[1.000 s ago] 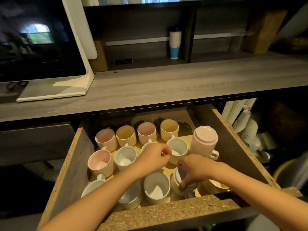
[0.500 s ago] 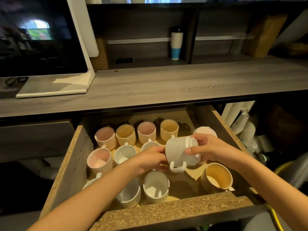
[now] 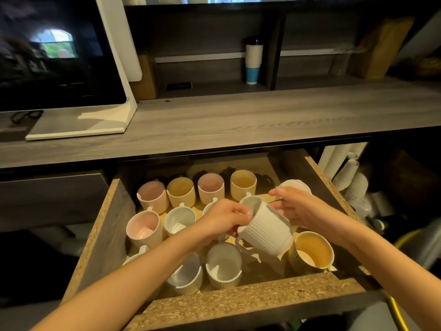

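A white ribbed mug point(image 3: 265, 232) hangs tilted above the open drawer point(image 3: 238, 304), mouth toward the upper left and handle at the lower left. My left hand point(image 3: 222, 218) grips it at the left side, fingers curled on its wall. My right hand point(image 3: 303, 209) is just right of the mug's rim with its fingers spread and loose, close to the mug or lightly touching it. Several ribbed mugs in pink, yellow and white stand upright in rows in the drawer. A yellow mug point(image 3: 312, 252) sits at the front right.
An upside-down white mug point(image 3: 296, 185) sits at the drawer's back right. The grey countertop point(image 3: 238, 120) above carries a monitor point(image 3: 55, 56) on a white stand. A white and blue tumbler point(image 3: 253, 60) stands on the shelf. Stacks of paper cups point(image 3: 346, 170) lie right of the drawer.
My right hand lifted the white mug out of the drawer's front right. My left hand has taken hold of it, the mug has tilted, and my right hand has loosened.
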